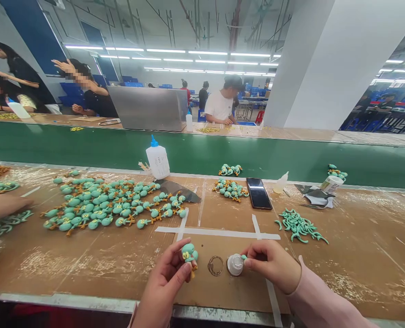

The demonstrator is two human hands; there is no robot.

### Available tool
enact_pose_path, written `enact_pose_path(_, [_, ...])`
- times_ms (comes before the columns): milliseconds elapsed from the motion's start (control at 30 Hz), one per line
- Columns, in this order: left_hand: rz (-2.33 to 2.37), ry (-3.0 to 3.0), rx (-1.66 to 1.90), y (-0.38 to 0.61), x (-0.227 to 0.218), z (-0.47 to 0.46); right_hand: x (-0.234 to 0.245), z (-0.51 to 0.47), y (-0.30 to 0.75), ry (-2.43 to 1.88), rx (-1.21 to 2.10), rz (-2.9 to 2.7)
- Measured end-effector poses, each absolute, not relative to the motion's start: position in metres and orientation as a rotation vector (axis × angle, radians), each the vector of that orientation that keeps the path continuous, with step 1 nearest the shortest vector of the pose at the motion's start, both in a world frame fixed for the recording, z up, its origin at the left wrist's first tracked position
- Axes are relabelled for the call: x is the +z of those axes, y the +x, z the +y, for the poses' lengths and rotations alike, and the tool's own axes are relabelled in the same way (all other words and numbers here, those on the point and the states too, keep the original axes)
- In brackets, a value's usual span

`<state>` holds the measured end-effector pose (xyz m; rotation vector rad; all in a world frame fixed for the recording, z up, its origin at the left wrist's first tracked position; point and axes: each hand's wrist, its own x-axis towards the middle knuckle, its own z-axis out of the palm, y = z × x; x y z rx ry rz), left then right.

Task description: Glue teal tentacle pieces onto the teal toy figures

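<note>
Head view — my left fingers [171, 264] grip a teal figure [189, 251], right fingers [257, 254] pinch a teal bit [244, 258] at the glue pot [235, 265]; figure pile [96, 205] looks done — loose legs [300, 225] remain.

Figure [189, 253]: teal head, yellow eyes. Cap [235, 264]: white. Tabletop [359, 255]: brown, white tape lines. Left of the phone [259, 193] (black): heap of figures [103, 205], teal and orange. Bottle [158, 158]: white, blue nozzle. Behind it, conveyor belt [223, 155]: green.
</note>
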<state>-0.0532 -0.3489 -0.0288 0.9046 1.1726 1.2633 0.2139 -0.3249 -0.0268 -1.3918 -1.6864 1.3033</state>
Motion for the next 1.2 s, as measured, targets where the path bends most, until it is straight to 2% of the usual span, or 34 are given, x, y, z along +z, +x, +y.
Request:
enact_pose_path(200, [1.05,0.842,1.245,-0.035,-0.016,-0.358,-0.005,-0.344,0.206,-1.287,1.174,-1.544])
enact_pose_path(300, [1.024,0.862,1.163,-0.023,-0.01,-0.363,0.002,-0.356,0.185,-1.16,1.256,-1.369])
enact_pose_path(500, [1.041,0.855,1.261,-0.004,0.002,-0.37,0.002,-0.361,0.151,-0.983,1.337,-1.17])
enact_pose_path(1000, [0.997,0.797,1.323,0.014,0.006,-0.37,-0.003,-0.368,0.15,-0.974,1.215,-1.219])
enact_pose_path(1200, [0.989,0.776,1.333,0.017,0.007,-0.37,-0.004,-0.37,0.152,-1.021,1.007,-1.357])
